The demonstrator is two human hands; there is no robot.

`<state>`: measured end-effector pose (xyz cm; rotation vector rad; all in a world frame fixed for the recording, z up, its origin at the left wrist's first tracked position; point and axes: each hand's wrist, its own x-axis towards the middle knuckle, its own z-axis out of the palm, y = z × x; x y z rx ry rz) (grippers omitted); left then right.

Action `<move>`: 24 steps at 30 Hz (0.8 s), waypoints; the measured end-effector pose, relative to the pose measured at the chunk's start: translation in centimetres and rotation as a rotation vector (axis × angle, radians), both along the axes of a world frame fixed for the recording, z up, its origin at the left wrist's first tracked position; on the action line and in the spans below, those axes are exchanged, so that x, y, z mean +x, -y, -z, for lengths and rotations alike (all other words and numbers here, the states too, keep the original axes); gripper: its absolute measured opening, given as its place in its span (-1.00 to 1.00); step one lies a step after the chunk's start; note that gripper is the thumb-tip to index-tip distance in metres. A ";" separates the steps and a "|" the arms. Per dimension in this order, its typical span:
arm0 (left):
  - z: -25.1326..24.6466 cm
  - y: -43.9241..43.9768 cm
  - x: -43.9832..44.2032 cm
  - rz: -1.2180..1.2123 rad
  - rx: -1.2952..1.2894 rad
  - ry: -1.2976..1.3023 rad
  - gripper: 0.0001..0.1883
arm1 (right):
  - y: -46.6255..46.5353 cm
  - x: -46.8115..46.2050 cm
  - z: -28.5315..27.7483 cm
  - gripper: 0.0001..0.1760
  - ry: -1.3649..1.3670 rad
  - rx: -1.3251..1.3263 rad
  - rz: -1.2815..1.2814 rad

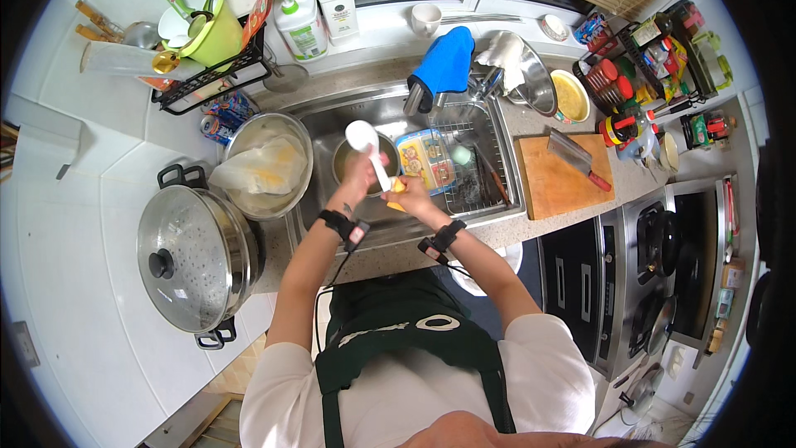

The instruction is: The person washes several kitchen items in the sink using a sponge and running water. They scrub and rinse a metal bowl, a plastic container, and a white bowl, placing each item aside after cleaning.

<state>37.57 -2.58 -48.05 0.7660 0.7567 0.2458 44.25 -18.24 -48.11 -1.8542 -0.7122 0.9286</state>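
Observation:
Over the left part of the steel sink (323, 205), my left hand (359, 175) grips a white ladle (362, 135) with its bowl turned up and away from me. My right hand (413, 197) holds a yellow sponge (397, 185) against the handle's near end. Beneath my left hand a round metal pot (341, 155) stands in the sink, partly covered by the hand and ladle. Just right of it lies a blue divided tray (423, 158) with cartoon pictures. Motion blurs my left fingers slightly.
A wire rack (482, 183) fills the sink's right side, below the faucet (488, 84) and a blue cloth (443, 65). A cleaver (575, 155) rests on a wooden cutting board (541, 183). Left are a large bowl (301, 183) and a lidded steamer pot (186, 286).

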 end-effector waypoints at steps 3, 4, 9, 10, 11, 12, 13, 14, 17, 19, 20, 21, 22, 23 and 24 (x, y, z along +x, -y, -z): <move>0.1 3.7 -0.7 0.146 0.299 -0.204 -0.78 | -0.6 -0.2 -0.5 -0.51 0.349 -0.036 -0.036; 1.3 3.0 -1.0 0.087 0.266 -0.161 -0.78 | -0.8 -0.4 -1.3 -0.50 0.359 -0.018 -0.114; 0.3 1.3 -2.9 0.136 0.095 -0.202 -0.77 | 0.5 2.1 -1.7 -0.44 -0.028 -0.014 0.007; 0.1 0.7 -3.7 0.185 0.059 -0.165 -0.78 | 0.3 2.3 -2.5 -0.44 0.174 0.101 0.027; 0.0 0.5 -4.4 0.234 0.023 -0.129 -0.78 | -0.3 2.4 -2.3 -0.45 0.284 0.188 -0.003; -0.3 1.2 -4.5 0.237 0.029 -0.111 -0.76 | -0.9 2.3 -2.4 -0.45 0.394 0.273 -0.026; -0.7 1.6 -4.8 0.253 0.011 -0.102 -0.74 | -1.4 2.1 -2.4 -0.45 0.503 0.358 -0.050; -1.1 2.0 -5.0 0.270 -0.007 -0.093 -0.73 | -1.4 1.8 -2.5 -0.45 0.547 0.344 -0.190; -1.5 3.1 -5.7 0.345 0.010 -0.058 -0.63 | -2.8 1.4 -2.8 -0.54 0.663 0.452 -0.346; -2.9 3.7 -6.4 0.405 0.016 -0.005 -0.61 | -3.7 2.8 -2.7 -0.55 0.692 0.368 -0.312; -3.6 4.1 -6.5 0.418 0.035 0.002 -0.58 | -4.3 3.8 -2.6 -0.54 0.706 0.323 -0.293; -3.9 4.0 -6.6 0.413 0.040 0.015 -0.57 | -5.1 4.9 -2.8 -0.54 0.431 0.276 -0.263; -4.1 3.9 -6.7 0.410 0.046 0.029 -0.56 | -5.2 5.4 -2.8 -0.54 0.052 0.277 -0.188; -4.3 3.9 -6.8 0.408 0.051 0.043 -0.55 | -5.1 5.6 -2.8 -0.53 -0.326 0.274 -0.109; -4.3 3.7 -6.9 0.406 0.047 0.051 -0.54 | -5.1 5.3 -2.9 -0.55 -0.208 0.311 -0.086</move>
